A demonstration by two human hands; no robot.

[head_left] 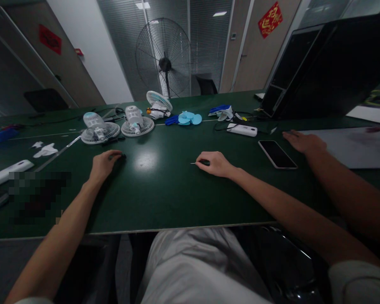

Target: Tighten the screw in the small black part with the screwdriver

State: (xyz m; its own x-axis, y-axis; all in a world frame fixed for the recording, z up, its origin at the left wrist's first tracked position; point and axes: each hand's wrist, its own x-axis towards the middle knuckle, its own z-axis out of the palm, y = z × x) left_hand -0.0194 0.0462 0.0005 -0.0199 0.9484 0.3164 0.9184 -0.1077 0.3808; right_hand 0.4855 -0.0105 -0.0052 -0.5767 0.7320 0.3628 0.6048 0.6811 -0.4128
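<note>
Blue tray [0,137] far left, multicoloured bits [9,128] inside, too blurred to name. Right hand [215,164] pinching tool [204,162] over table [164,198]: dark handle, thin pale shaft pointing left. Left hand [101,165] down too, fingertips pinching black piece [123,156] near white fan [99,129].

The head view looks from close above and behind the green table [158,202], facing forward and down. Beyond the table it reaches a standing fan [165,64].
</note>
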